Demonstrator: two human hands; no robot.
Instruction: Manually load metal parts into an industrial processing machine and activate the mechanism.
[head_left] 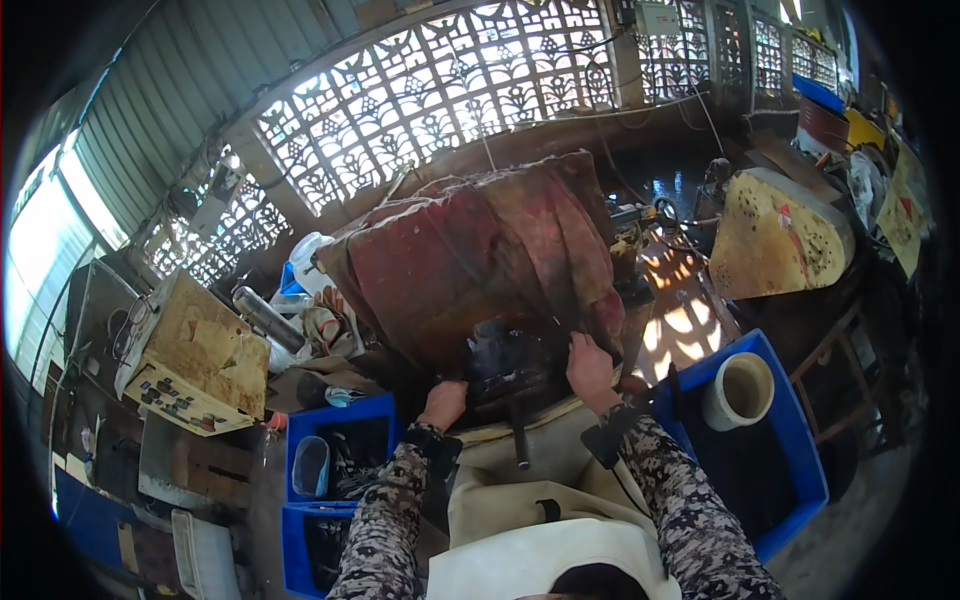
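Observation:
Dark, worn machine parts point(505, 375) lie in shadow between my two hands, with a short rod point(521, 445) pointing toward me. My left hand point(443, 405) is closed beside their left side; whatever its fingers hold is hidden. Higher up on the right, my right hand point(590, 372) is closed at the lower edge of a stained red cloth point(450, 260). I cannot make out what, if anything, is in its fingers. The cloth drapes over a bulky shape right in front of me.
Blue bins point(345, 412) with small metal pieces stand at left. Another blue bin point(812, 480) at right holds a whitish bucket point(715, 405). Farther out are a yellowed control box point(200, 350), a yellowed machine housing point(775, 240) and gloves point(330, 325). A light apron point(540, 485) covers my lap.

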